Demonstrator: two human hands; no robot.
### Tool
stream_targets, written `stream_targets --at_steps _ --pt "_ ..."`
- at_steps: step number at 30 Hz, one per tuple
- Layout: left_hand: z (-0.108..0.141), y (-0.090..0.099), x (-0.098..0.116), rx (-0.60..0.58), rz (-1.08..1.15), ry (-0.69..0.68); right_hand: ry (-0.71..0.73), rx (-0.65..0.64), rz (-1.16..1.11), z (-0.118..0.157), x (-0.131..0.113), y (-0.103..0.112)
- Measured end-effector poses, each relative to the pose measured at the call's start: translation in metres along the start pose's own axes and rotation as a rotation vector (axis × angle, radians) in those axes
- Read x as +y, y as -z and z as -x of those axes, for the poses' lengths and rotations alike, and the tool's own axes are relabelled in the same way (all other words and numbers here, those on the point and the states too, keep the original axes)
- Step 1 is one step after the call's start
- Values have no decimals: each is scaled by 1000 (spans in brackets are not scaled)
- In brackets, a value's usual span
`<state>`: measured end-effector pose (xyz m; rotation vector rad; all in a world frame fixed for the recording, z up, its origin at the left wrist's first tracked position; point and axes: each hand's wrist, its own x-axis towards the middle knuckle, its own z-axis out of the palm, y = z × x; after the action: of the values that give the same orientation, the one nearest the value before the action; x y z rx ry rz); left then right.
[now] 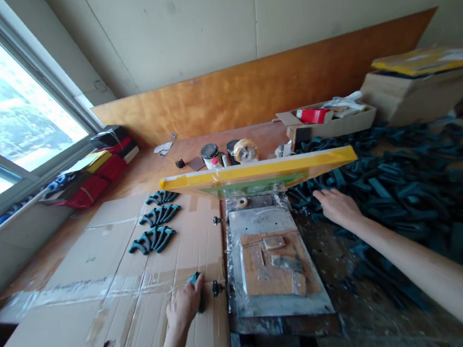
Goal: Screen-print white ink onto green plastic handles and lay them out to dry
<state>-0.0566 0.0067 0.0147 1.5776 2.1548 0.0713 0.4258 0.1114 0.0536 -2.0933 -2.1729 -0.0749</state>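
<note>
My left hand (pixel 184 306) grips a dark teal curved piece (pixel 196 293) on the flattened cardboard sheet (pixel 103 304), and the fingers hide most of it. Farther up the sheet lie three rows of similar teal pieces (pixel 152 240). My right hand (pixel 338 208) rests with its fingers spread on the edge of a large heap of teal pieces (pixel 404 190). Between my hands sits a metal-covered base (pixel 280 301) with wooden pieces on it. A yellow-taped screen-printing frame (pixel 257 171) stands tilted up behind it.
Black knobs (pixel 217 288) flank the base. Tins and a tape roll (pixel 245 150) stand on the wooden bench behind the frame, next to a cardboard box (pixel 327 124) holding red tape. A plywood board (pixel 262 84) leans on the wall. Red packages (pixel 99 176) line the windowsill.
</note>
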Motion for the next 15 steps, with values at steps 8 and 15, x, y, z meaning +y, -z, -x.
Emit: stream_targets --at_steps 8,15 --pt "-19 112 141 328 1078 -458 354 -112 -724 64 -121 -26" --pt "13 135 157 284 1219 -508 493 -53 -337 85 -118 -41"
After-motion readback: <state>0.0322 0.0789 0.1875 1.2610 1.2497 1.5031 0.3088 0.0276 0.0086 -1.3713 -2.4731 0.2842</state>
